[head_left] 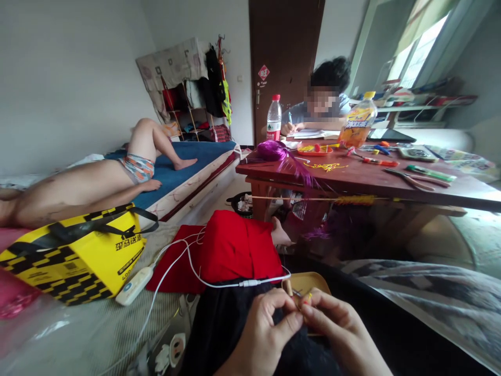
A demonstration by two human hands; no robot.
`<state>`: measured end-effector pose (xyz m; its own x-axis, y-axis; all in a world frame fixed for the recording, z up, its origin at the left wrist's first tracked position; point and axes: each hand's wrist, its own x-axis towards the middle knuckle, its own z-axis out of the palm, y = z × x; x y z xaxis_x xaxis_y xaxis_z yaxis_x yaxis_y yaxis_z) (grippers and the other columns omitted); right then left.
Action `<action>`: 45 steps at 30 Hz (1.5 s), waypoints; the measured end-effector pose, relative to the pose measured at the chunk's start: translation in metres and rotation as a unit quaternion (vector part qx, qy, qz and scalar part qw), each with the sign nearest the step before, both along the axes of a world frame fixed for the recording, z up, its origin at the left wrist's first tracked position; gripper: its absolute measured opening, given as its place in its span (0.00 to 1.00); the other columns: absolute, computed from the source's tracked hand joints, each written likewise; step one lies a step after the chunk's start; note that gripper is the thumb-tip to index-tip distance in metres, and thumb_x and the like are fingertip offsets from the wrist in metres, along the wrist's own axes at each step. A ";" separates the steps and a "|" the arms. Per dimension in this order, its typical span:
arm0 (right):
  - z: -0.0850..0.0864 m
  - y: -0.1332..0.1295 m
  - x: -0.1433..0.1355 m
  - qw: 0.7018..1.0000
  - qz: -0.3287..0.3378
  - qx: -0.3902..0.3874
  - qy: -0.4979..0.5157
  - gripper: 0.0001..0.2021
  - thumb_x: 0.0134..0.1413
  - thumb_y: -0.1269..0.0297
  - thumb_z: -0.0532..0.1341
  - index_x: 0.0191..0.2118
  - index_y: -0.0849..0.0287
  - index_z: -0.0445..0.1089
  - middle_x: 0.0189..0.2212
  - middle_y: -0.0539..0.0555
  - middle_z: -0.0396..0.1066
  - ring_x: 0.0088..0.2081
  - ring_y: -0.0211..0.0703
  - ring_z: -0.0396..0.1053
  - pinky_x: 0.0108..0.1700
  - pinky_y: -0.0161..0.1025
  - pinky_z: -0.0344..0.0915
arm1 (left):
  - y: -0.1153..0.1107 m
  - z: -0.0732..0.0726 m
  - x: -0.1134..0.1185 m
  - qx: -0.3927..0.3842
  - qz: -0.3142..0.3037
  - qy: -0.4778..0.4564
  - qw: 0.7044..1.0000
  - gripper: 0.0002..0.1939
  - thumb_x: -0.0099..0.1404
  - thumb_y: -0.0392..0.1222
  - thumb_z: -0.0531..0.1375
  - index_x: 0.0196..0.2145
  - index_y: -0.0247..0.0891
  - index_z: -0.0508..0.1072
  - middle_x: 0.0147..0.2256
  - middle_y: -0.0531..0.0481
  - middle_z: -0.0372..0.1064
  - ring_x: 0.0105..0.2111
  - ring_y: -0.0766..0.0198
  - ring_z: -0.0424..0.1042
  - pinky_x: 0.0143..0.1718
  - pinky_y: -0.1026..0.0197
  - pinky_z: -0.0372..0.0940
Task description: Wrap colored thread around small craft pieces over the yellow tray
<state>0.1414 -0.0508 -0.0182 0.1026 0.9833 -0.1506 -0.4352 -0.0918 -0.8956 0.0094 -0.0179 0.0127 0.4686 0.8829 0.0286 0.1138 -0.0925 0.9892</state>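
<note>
Close together above the dark cloth on my lap are my left hand (270, 321) and my right hand (332, 318). The right thumb and index finger pinch a small yellow-and-red piece (308, 298), too small to name. My left hand is closed in a pinch right beside it; what lies between its fingertips is mostly hidden. A short tan stick-like thing (287, 287) shows just behind the left fingers. Behind both hands sits a yellow tray (319, 279), partly covered by them.
A white cable (227, 284) crosses red fabric (238, 245) in front. At left stands a yellow-black bag (78, 256) near a person lying down. The table (262, 175) holds purple strands (272, 150), bottles, an orange tray (315, 152) and pliers (410, 179); another person writes behind it.
</note>
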 end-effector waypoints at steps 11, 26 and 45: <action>0.004 -0.002 0.009 0.998 0.029 -0.045 0.011 0.11 0.35 0.59 0.70 0.27 0.58 0.73 0.23 0.49 0.69 0.25 0.36 0.63 0.28 0.32 0.60 | -0.001 -0.003 -0.002 0.016 -0.016 0.021 1.000 0.12 0.57 0.41 0.58 0.19 0.36 0.67 0.22 0.53 0.62 0.27 0.65 0.61 0.34 0.63 0.55; 0.015 -0.016 -0.004 0.999 -0.011 0.024 -0.032 0.11 0.41 0.53 0.65 0.23 0.56 0.72 0.42 0.56 0.73 0.48 0.53 0.64 0.49 0.40 0.59 | -0.003 -0.004 -0.002 -0.006 0.005 -0.031 0.999 0.13 0.59 0.46 0.58 0.22 0.36 0.68 0.27 0.51 0.65 0.32 0.62 0.64 0.37 0.62 0.57; -0.001 -0.004 0.027 0.998 -0.049 -0.009 -0.024 0.10 0.44 0.55 0.64 0.27 0.56 0.68 0.52 0.56 0.66 0.41 0.52 0.69 0.37 0.41 0.68 | 0.009 -0.020 -0.003 -0.361 -0.050 -0.104 0.925 0.16 0.46 0.47 0.67 0.23 0.30 0.71 0.21 0.51 0.68 0.17 0.71 0.66 0.14 0.72 0.59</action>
